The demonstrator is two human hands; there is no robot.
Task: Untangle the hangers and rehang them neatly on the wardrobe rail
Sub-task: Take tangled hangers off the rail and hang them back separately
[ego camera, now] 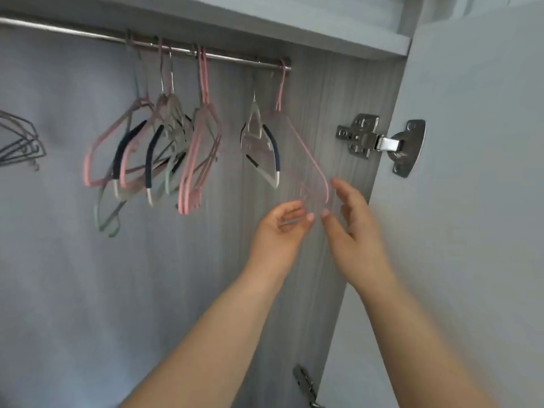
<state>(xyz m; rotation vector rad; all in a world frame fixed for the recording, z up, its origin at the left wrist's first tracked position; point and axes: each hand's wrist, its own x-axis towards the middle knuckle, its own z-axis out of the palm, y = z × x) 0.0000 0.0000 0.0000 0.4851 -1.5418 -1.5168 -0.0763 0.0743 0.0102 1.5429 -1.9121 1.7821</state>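
A metal wardrobe rail (88, 33) runs across the top. At its right end hangs a thin pink hanger (306, 151), blurred by motion, beside a clear hanger with dark grips (259, 136). Further left, a tangled cluster of pink, grey and dark-padded hangers (153, 148) hangs from the rail. My left hand (279, 228) and my right hand (353, 228) are raised just below the pink hanger's lower corner, fingers relaxed and spread, fingertips almost meeting. Neither hand grips anything.
The wardrobe's wood-grain side panel (338, 98) is right behind the hands, with a metal door hinge (379, 141) and the open door (471, 172) to the right. A second hinge (304, 384) sits low. More grey hangers (20, 139) show at the far left.
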